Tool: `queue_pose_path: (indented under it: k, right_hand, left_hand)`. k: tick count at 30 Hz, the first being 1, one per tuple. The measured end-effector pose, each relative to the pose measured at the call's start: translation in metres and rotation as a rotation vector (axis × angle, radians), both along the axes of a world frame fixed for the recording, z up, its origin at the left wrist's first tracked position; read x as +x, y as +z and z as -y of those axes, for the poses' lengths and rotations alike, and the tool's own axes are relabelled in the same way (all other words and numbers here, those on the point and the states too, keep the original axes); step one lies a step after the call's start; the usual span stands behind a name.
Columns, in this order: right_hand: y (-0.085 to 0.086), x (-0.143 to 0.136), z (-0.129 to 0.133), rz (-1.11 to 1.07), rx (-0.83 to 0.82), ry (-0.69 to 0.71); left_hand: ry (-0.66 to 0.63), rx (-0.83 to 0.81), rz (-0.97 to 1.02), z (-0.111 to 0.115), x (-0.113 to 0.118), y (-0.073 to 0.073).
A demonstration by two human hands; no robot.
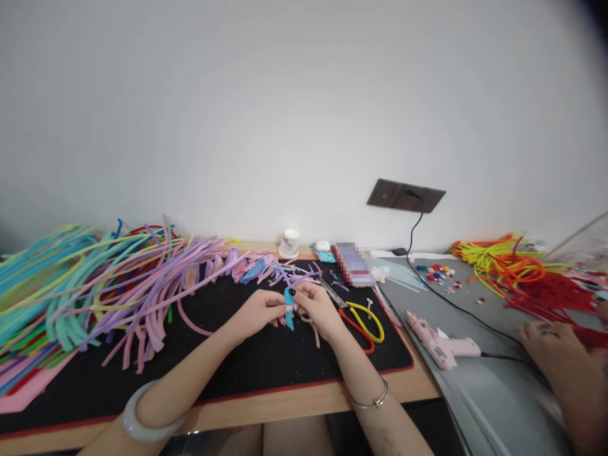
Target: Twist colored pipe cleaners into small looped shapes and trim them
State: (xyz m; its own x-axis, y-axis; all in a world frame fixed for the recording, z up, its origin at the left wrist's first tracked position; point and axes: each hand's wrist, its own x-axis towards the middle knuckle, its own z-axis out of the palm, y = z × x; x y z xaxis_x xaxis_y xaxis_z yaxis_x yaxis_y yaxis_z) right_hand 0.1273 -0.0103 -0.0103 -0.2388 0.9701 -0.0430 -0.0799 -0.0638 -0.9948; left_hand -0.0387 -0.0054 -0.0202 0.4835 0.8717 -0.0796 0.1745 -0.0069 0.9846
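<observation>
Over the middle of the black mat (228,373), both my hands meet at a small blue bundle of bent pipe cleaner (289,310). My left hand (266,310) pinches it from the left between thumb and fingers. From the right, my right hand (316,310) grips its upper part, fingertips closed. A pale pink pipe cleaner (315,332) hangs below the right hand. Just beyond the hands lie cut purple pipe cleaner pieces (304,278). Scissors with red and yellow handles (365,323) rest right of my right hand.
Long pastel pipe cleaners (114,291) cover the left side. At the back stand a white cup (289,242) and a phone (355,264). On the right are a pink glue gun (441,345), its black cord (456,307), pom-poms (434,273) and another person's hand (555,354).
</observation>
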Motion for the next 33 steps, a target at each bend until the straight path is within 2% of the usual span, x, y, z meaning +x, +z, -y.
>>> queue_pose_path:
  k: [7,13,19,26,33]
  right_hand:
    - [-0.0001,0.002,-0.0011,0.121,0.099,-0.037]
    - [0.001,0.0009,0.0009,0.179,0.079,0.02]
    - [-0.0021,-0.0001,-0.0009,0.163,0.119,-0.004]
    - [-0.0014,-0.0015,0.0011,0.133,0.071,0.0]
    - [0.0025,-0.0022,0.0036,0.108,0.054,0.031]
  left_hand:
    - [0.019,0.012,-0.025,0.0026,0.0023,0.006]
    - [0.02,0.023,-0.03,0.0047,0.0009,0.0086]
    - [0.059,0.106,-0.074,0.0058,-0.0002,0.0089]
    - [0.008,-0.022,-0.035,0.0037,0.0009,0.0048]
    - [-0.026,0.058,-0.003,0.0022,0.0007,0.0023]
